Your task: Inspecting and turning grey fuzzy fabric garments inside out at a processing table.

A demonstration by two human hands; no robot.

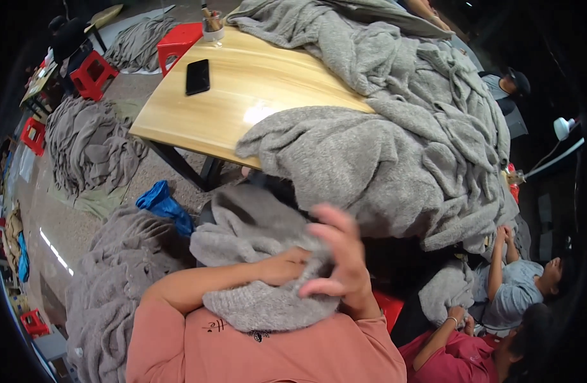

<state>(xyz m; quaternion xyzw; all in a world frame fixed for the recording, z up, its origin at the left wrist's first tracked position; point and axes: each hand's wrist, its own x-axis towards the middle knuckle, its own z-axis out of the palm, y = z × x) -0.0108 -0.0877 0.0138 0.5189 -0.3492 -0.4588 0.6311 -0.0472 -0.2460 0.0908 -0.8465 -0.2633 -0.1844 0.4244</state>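
Note:
A grey knitted garment (261,239) lies bunched across my lap and against my chest, with its ribbed edge (268,309) nearest me. My left hand (286,267) rests in its folds with the fingers curled into the knit; the fingertips are partly hidden. Just to the right, my right hand (341,255) is raised above the garment, thumb and fingers spread apart. Motion blurs its fingertips, and nothing shows between them. Beyond my hands, a big heap of similar grey knitwear (364,153) covers the right side of the table and hangs over its near edge.
On the wooden table (242,80) are a black phone (198,76) and a cup of tools (212,29). Grey knit piles (92,147) lie on the floor at left, near a blue cloth (166,204) and red stools (94,73). Two people (514,281) sit close at right.

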